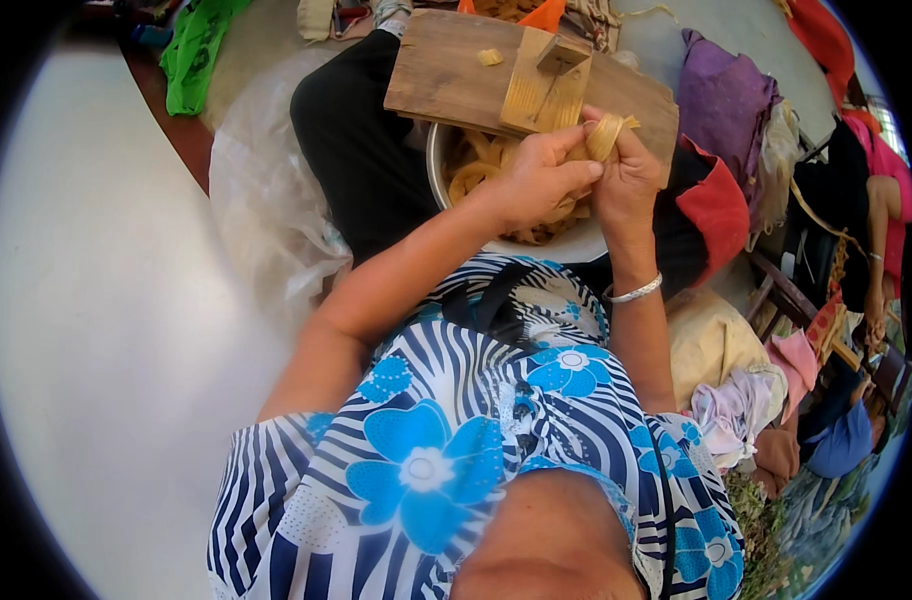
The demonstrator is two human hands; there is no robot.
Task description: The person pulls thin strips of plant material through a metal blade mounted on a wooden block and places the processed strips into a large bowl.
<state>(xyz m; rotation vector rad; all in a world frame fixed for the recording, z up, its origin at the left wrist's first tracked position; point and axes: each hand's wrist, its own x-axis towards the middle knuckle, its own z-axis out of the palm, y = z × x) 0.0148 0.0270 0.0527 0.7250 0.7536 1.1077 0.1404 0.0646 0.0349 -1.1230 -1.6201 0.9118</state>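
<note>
Both hands meet over a metal basin point(435, 165) of tan curled strips point(476, 165). A small roll of flat tan strip point(605, 138) sits wound around the fingers of my right hand point(628, 180), which wears a silver bracelet. My left hand point(551, 180) is closed, thumb and forefinger pinched at the roll's near side; the strip's end between them is mostly hidden. Just beyond the hands, a wooden board point(451, 75) lies across the basin. It carries a lighter wood block point(541, 95) with an upright piece, and a small tan scrap point(490, 57) rests on it.
Clear plastic sheeting point(276, 190) lies at the left, near a green bag point(198, 55). Purple cloth point(726, 95) and red cloth point(716, 205) are at the right. Cloth bundles point(726, 345) lie beside my right arm. Other people point(881, 215) sit at the far right.
</note>
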